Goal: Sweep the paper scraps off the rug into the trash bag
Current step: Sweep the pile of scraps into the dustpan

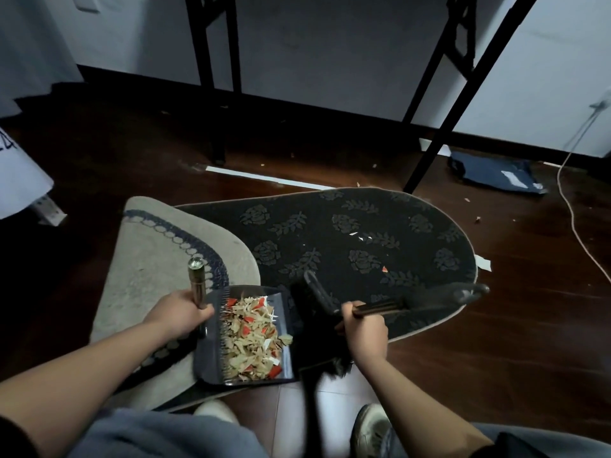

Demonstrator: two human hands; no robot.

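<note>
Left hand (180,314) fisted around the metal handle (197,287) of a dark dustpan (211,358), fingers fully wrapped. Dustpan sits on the near edge of the dark floral rug (347,239), comb teeth along its left wall, pan heaped with paper scraps (253,338), beige and white with red bits. Right hand (363,332) curled tight on the dark broom handle (380,307), just right of the dustpan; handle runs out to the right over the rug. Broom bristles (337,361) blurred, touching the dustpan's right side, exact contact hard to tell. A few loose scraps (358,235) left mid-rug, one red piece (385,268) nearer the right hand. Rug's left end folded over, pale backing (155,259) showing, left of the dustpan. Beyond the rug: black table legs (218,77), white strip (264,178) on the dark wood floor (512,325). Far right of the rug: blue flat bag (492,173), white cable (572,219). Shoes (370,428) at the rug's near edge. Trash bag not identifiable.
</note>
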